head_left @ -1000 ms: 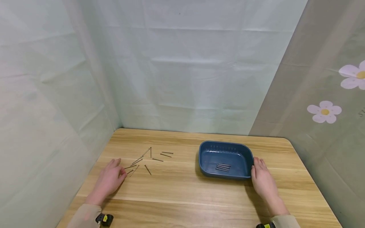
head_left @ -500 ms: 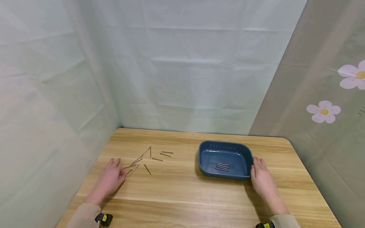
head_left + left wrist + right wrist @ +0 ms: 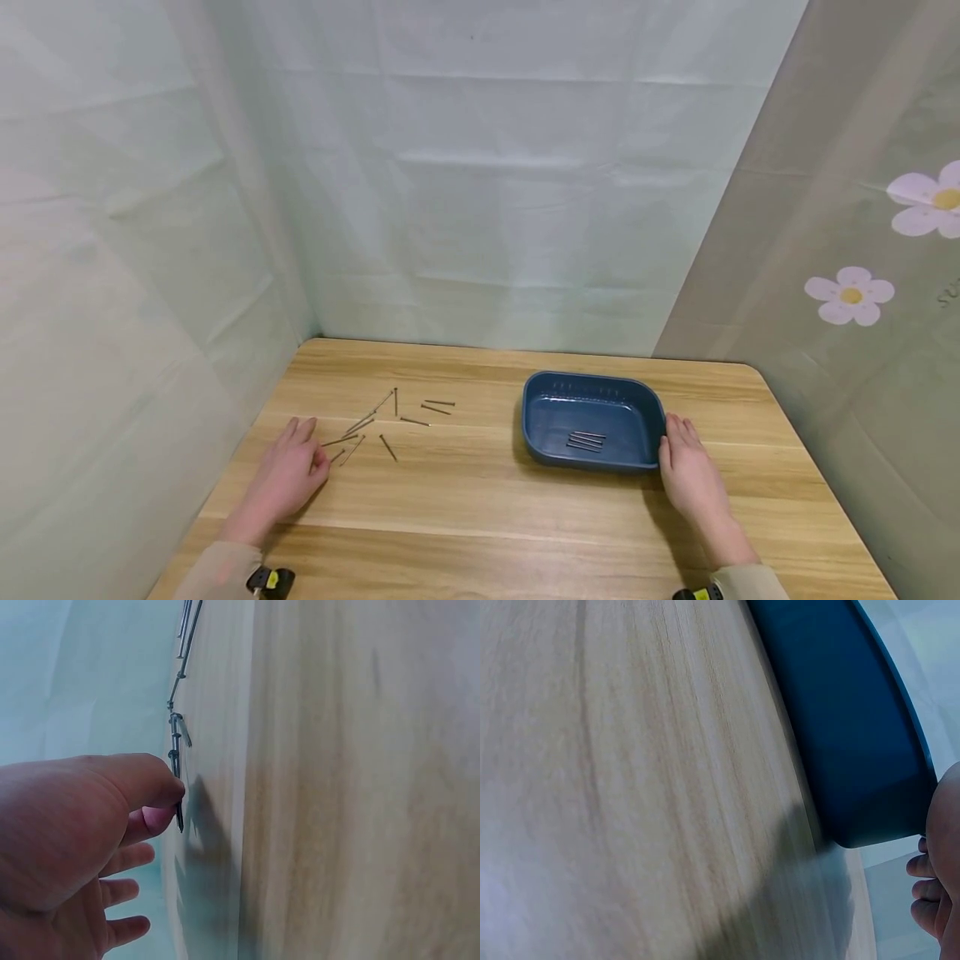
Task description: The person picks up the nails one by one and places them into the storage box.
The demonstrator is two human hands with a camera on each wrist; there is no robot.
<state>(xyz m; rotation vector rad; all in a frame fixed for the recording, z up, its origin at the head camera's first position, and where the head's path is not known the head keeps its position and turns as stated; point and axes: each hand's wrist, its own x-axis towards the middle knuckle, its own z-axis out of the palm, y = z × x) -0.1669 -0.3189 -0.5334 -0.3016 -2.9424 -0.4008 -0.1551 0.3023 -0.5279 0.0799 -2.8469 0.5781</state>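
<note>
On the table's (image 3: 480,517) left, the left hand (image 3: 281,475) pinches a nail (image 3: 179,817); a sideways pull could drag neighbouring nails (image 3: 352,451) (they lie close). The right hand (image 3: 692,475), fingers extended, rests against the tray's (image 3: 592,412) right side; pressing too hard might slide it left.

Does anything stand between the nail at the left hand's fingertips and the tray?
Loose nails lie on the table between that nail and the tray; past them, only the tray's own wall rises.
</note>
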